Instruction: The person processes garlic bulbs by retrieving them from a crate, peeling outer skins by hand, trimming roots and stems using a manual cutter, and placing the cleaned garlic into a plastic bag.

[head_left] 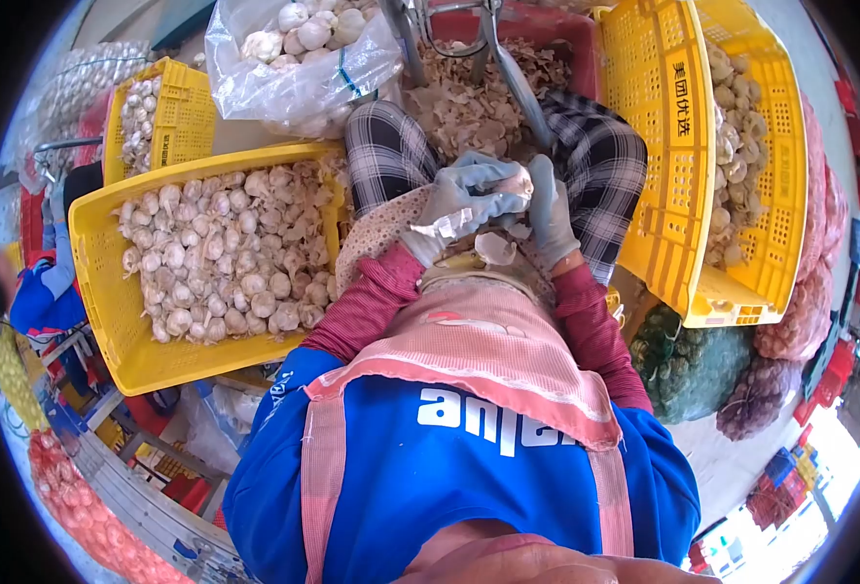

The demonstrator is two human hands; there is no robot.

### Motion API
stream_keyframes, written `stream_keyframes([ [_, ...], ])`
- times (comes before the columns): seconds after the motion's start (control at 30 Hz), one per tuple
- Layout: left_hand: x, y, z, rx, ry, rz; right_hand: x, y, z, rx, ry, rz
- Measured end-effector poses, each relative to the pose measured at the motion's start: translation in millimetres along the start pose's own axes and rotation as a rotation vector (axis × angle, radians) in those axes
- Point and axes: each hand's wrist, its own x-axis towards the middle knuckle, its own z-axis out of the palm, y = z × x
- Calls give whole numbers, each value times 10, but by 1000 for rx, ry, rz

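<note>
Both of my hands wear grey-blue gloves and meet above my lap. My left hand [471, 201] is closed around a garlic bulb [519, 184], whose pale side faces my right hand. Against that side presses my right hand [551, 211], its fingers bent in; whether they hold anything besides the bulb is hidden. Pieces of loose garlic skin [494, 249] lie on the apron [493, 336] just below the hands, and a white flake clings near my left wrist. Between my knees, a red tub [584, 51] holds a heap of papery garlic skins [469, 102].
On the left a yellow crate [109, 336] holds many garlic bulbs, with a smaller yellow crate [189, 115] behind. A clear plastic bag [240, 83] of bulbs stands ahead. Tilted yellow crates [644, 146] and net sacks [707, 360] line the right. Another person [46, 292] sits far left.
</note>
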Motion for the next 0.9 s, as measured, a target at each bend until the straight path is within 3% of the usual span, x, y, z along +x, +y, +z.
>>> stream_keyframes([
  [0.1,32,-46,30,128,25,183,-23,-25,-1,56,55,-78],
  [0.13,33,-20,37,231,37,243,-58,-41,-32,-59,26,-134],
  [0.2,58,-35,35,-183,114,-185,-96,-59,-38,-172,-2,-184],
  [0.33,73,30,2,-257,263,-251,-86,-40,52,-109,-21,-131],
  [0.37,89,-244,-131,-411,223,-115,-71,-19,68,-50,-39,-124],
  [0.47,67,-62,-197,-387,292,-317,52,130,-8,-129,-29,-137],
  [0.53,13,95,-122,-60,133,30,29,103,5,-188,-2,-184],
  [0.57,-50,48,-72,-168,18,-92,17,96,25,-248,19,-230],
  [0.67,-20,-204,-112,44,-21,110,-25,107,48,-219,-8,-207],
  [0.73,-20,-128,-100,-156,4,-126,-44,139,-10,-257,-60,-269],
  [0.77,16,-115,-72,-138,28,-128,-60,161,-40,-291,-115,-330],
  [0.83,106,-197,-11,-236,121,-81,-82,118,18,-188,-72,-230],
  [0.9,169,-153,-42,-313,242,-208,-18,125,49,-90,43,-244],
])
